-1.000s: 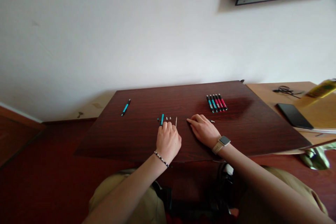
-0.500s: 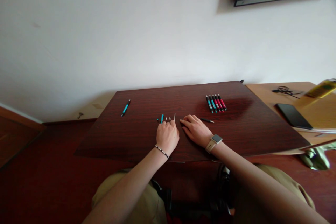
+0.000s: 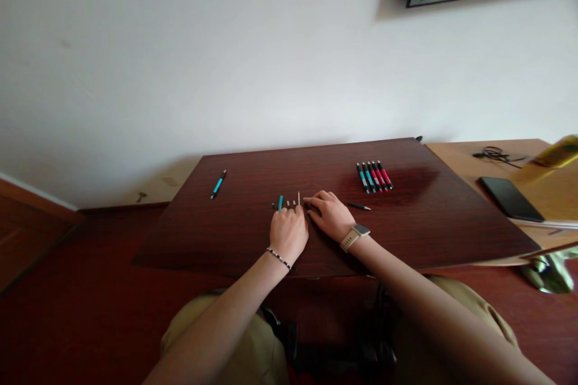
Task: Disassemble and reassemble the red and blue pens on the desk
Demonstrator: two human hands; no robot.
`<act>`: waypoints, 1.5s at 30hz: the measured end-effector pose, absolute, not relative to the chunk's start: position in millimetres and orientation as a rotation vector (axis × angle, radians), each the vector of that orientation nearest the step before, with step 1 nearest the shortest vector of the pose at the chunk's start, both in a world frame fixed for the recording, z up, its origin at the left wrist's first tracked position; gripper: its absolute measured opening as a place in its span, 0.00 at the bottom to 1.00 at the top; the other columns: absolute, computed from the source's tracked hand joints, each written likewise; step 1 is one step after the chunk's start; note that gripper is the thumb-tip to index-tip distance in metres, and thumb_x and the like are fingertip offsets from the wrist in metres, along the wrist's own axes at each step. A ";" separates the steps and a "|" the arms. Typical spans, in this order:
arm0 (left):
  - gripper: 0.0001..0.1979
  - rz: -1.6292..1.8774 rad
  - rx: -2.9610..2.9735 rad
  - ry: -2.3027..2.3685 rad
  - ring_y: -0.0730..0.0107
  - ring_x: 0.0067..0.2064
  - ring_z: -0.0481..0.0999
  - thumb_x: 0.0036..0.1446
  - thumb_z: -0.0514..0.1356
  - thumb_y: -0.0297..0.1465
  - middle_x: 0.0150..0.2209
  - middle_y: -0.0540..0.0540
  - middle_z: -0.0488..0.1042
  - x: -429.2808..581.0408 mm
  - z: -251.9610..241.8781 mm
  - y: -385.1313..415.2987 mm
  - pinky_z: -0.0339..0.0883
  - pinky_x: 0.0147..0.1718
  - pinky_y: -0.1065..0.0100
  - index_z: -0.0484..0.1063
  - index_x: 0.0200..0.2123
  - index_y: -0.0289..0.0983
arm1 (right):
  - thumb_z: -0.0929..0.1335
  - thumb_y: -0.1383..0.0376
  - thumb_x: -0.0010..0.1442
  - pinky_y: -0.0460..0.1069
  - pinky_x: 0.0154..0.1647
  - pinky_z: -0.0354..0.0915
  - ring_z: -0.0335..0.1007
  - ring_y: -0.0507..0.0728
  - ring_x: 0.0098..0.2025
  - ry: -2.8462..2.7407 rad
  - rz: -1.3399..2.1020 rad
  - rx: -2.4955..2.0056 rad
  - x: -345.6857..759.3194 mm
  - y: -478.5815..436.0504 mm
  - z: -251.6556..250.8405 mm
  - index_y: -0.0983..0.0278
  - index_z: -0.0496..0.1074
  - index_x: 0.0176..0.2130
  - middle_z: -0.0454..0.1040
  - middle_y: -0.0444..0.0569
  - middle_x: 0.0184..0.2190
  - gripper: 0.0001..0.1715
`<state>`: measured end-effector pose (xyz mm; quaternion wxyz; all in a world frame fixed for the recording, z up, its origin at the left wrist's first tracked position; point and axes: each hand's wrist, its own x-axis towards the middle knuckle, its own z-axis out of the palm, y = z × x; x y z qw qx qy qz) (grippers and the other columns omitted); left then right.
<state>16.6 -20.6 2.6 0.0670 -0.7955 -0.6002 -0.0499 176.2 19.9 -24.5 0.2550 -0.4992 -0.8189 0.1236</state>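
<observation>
My left hand (image 3: 289, 233) rests on the dark wooden table (image 3: 253, 171), fingers curled in around the lower end of a thin white pen refill (image 3: 298, 198). Just past its knuckles lie a teal pen barrel (image 3: 280, 202), two small metallic pieces (image 3: 291, 203) and a tiny teal piece (image 3: 273, 205). Beside it, my right hand (image 3: 333, 215) lies low on the table, index finger and thumb apart. Between those fingertips is a small dark patch, too small to name. A black pen part with a pale tip (image 3: 359, 206) lies right of the right hand.
Several teal and red pens (image 3: 374, 177) lie in a row at the back right. A single teal pen (image 3: 218, 184) is at the left. On the lighter side table (image 3: 456, 159) are a black phone (image 3: 510, 198), a coiled cable (image 3: 495, 155) and a yellow package (image 3: 557, 151).
My right hand has shifted left towards the left hand, its index finger and thumb now parted. The white refill sits slightly closer to the teal barrel. The view has moved a little.
</observation>
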 end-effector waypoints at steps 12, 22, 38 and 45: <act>0.13 -0.122 -2.415 -1.828 0.49 0.45 0.81 0.70 0.52 0.26 0.39 0.33 0.81 17.2 6.9 -21.4 0.69 0.45 0.57 0.77 0.45 0.30 | 0.73 0.64 0.66 0.53 0.54 0.68 0.74 0.59 0.47 -2.136 0.444 -1.397 174.9 43.3 -29.9 0.58 0.81 0.53 0.77 0.50 0.43 0.15; 0.13 -0.091 -2.419 -1.795 0.50 0.46 0.80 0.71 0.51 0.25 0.38 0.34 0.80 16.2 4.5 -21.8 0.68 0.45 0.58 0.76 0.47 0.30 | 0.72 0.61 0.69 0.52 0.52 0.68 0.73 0.59 0.47 -2.133 0.378 -1.431 169.7 41.1 -31.3 0.58 0.81 0.49 0.77 0.51 0.45 0.10; 0.15 -0.037 -2.434 -1.766 0.50 0.46 0.80 0.72 0.49 0.23 0.39 0.34 0.81 15.9 9.7 -22.9 0.69 0.44 0.58 0.76 0.49 0.30 | 0.72 0.62 0.68 0.52 0.53 0.69 0.74 0.59 0.48 -2.112 0.400 -1.441 170.9 38.4 -30.0 0.59 0.81 0.49 0.78 0.51 0.46 0.11; 0.16 -0.002 -2.440 -1.745 0.51 0.47 0.80 0.72 0.48 0.23 0.40 0.34 0.81 16.0 11.1 -23.6 0.69 0.45 0.59 0.75 0.51 0.31 | 0.71 0.62 0.68 0.53 0.53 0.69 0.74 0.59 0.48 -2.108 0.403 -1.444 170.2 38.3 -30.1 0.59 0.81 0.50 0.78 0.51 0.46 0.11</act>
